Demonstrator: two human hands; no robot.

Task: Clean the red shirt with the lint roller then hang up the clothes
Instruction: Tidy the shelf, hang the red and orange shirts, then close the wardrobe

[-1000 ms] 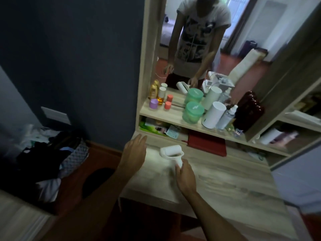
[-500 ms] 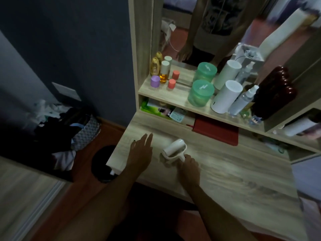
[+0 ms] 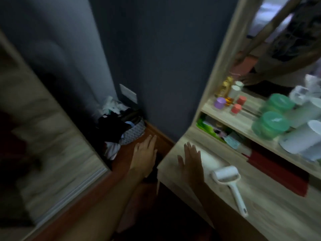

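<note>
The lint roller (image 3: 227, 180) lies on the worktop (image 3: 271, 209), free of either hand, its white drum toward the shelves and its slim handle pointing out toward the front edge. I judge it light and rigid: a plastic frame with a sticky paper drum. I would take it by the handle, about midway along, and keep fingers off the drum, which would cling and spoil the sheet. The handle looks smooth, so a full wrap should hold better than a pinch.

I cannot find the red shirt for certain. A flat red thing (image 3: 278, 173) lies under the lower shelf behind the roller, but the blur leaves it unclear whether it is cloth. A shirt would be limp and light, best gathered at the shoulders or collar.

My right hand (image 3: 191, 159) hovers over the worktop's left end, near the roller but apart from it, fingers straight, grip released. My left hand (image 3: 145, 153) is out past the worktop's edge, above the floor, also flat and holding nothing. Beyond it a basket (image 3: 133, 134) heaped with dark clothes sits in the corner.
</note>
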